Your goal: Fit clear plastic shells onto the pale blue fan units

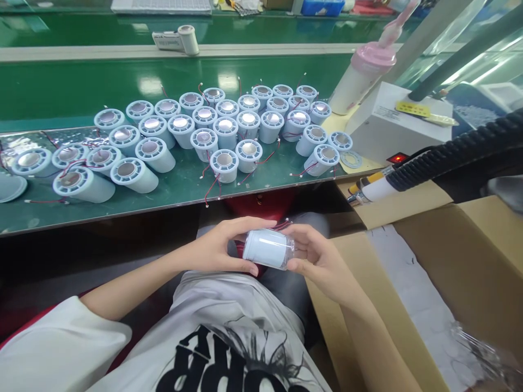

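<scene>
Above my lap, a light-blue plastic cylinder lies on its side between my two hands. Clear, shiny plastic film covers it and sticks out past its right end. My left hand curves around the left end, thumb below and fingers above. At the right end, my right hand closes on the clear film and the cylinder's edge. Thin dark-red wires with a small white plug show just above the cylinder. Similar light-blue cylinders with round metallic centres and red wires stand on the green bench in front of me.
An open cardboard box with clear plastic inside stands at my right. Beyond it are a black ribbed hose and a white box-shaped device. A pink-lidded bottle stands behind. A white tape dispenser sits on the far ledge.
</scene>
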`<state>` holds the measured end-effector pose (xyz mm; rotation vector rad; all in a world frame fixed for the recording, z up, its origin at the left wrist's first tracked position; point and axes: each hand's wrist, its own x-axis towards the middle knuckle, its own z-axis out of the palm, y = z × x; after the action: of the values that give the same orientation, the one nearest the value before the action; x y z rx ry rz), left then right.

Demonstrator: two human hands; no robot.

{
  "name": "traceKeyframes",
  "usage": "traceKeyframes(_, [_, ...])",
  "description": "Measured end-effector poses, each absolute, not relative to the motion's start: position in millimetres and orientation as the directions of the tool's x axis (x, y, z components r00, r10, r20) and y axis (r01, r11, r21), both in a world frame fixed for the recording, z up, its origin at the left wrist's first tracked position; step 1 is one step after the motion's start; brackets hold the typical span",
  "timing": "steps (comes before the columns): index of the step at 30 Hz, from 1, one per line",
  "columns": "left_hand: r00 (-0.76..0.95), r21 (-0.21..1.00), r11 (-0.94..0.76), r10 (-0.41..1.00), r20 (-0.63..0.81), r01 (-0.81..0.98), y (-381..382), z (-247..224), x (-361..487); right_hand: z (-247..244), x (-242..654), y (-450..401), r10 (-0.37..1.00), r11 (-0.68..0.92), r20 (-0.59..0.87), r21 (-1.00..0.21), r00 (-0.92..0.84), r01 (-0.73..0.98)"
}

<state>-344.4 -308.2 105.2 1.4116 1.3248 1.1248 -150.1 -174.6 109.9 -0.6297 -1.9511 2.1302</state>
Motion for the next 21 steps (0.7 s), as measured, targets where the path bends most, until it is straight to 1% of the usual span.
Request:
traceKeyframes(7, [0.049,0.938,-0.109,0.994,0.099,0.329,-310.3,105.3,-347.7,106.2,-156.7,-176.9,0.405,-0.308,-0.309,-0.932,-0.860,0.190])
traceKeyframes(12, [0.078,0.924,-0.145,0.989,0.126,0.354,-311.2,104.8,-349.8,101.8,-159.5,-180.1,0.375,-0.458,-0.396,-0.865,-0.838,0.204])
traceKeyframes(21, [0.101,0.922,-0.176,0.983,0.150,0.345,-310.7,104.6,-349.8,95.5,-164.3,-186.1,0.290,-0.561,-0.484,-0.785,-0.826,0.264])
